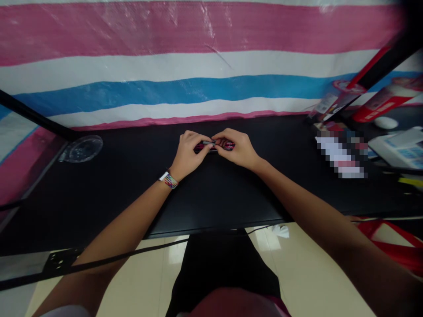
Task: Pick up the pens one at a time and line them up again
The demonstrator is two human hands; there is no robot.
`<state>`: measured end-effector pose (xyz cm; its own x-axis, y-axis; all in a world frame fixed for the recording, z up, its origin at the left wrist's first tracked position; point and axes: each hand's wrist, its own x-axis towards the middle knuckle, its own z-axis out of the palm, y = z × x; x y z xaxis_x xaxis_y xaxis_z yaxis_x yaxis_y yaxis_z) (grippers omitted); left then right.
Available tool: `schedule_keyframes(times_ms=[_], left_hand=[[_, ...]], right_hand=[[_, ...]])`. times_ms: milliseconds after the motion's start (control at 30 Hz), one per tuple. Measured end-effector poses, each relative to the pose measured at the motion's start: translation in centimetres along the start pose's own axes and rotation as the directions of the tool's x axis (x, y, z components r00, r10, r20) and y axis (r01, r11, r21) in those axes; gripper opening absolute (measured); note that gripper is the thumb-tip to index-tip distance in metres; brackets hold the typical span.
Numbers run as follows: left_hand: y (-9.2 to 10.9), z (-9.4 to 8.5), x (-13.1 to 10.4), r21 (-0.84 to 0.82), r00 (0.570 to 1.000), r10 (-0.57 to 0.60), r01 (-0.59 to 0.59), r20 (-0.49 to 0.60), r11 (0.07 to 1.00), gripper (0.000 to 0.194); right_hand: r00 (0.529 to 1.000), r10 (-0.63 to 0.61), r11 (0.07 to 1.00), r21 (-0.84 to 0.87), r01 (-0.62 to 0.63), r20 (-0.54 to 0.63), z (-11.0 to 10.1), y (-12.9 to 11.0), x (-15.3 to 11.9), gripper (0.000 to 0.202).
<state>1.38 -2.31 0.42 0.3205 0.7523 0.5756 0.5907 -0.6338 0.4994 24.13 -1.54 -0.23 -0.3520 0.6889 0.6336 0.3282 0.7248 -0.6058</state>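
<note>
Head cam, and from where I'm standing it looks like fiddly stuff. Left hand (190,152) has thumb and fingers nearly closed, pinching a small grey piece (208,142). Right hand (237,147) is curled with a small gap between thumb and fingers, tips right by that piece; can't tell if they've actually got a grip on it. A pink-and-black item (228,144) shows behind and between the hands, mid-desk, toward the far side of the black desk (211,198). Too small and covered to say what it is, or whether the grey bit is joined to it.

Progress? I'd call it mid-handling: the grey piece is in the fingers, not set down yet. How much is done or left, honestly no clue, the hands hide it. Clear plastic dish (82,149) sits far left, clear cup (340,99) and red container (385,103) far right, all well apart from the hands.
</note>
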Motion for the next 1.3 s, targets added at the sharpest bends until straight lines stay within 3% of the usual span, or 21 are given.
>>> schedule_keyframes(times_ms=[200,367,500,967,1167,1233,1300], left_hand=[[-1.0,0.1,0.3,-0.150,0.985,-0.094,0.072,-0.143,0.986,0.007],[-2.0,0.1,0.6,-0.196,0.961,-0.175,0.134,-0.213,0.971,0.008],[-2.1,0.1,0.7,-0.217,0.958,-0.187,0.140,-0.218,0.966,0.010],[-2.1,-0.4,0.5,-0.179,0.978,-0.182,0.162,-0.099,0.970,0.013],[-2.2,-0.4,0.4,-0.176,0.977,-0.194,0.176,-0.092,0.969,0.054],[-2.3,-0.4,0.5,-0.208,0.976,-0.201,0.179,-0.089,0.962,0.047],[-2.4,-0.4,0.7,-0.244,0.975,-0.200,0.173,-0.092,0.954,0.028]], right_hand=[[0.976,0.205,0.968,0.161,-0.191,-0.079,-1.0,1.0,0.5,0.020],[0.889,0.457,0.773,0.500,-0.391,-0.011,-1.5,2.3,0.9,0.020],[0.826,0.561,0.626,0.630,-0.460,0.046,-1.4,2.5,1.0,0.025],[0.820,0.570,0.635,0.608,-0.478,0.050,-1.3,3.8,0.6,0.028],[0.861,0.508,0.671,0.618,-0.409,0.018,-1.0,3.7,0.7,0.023],[0.849,0.528,0.654,0.628,-0.422,0.021,-1.1,3.6,0.8,0.024],[0.831,0.556,0.639,0.625,-0.447,0.026,-1.2,3.6,0.9,0.027]])
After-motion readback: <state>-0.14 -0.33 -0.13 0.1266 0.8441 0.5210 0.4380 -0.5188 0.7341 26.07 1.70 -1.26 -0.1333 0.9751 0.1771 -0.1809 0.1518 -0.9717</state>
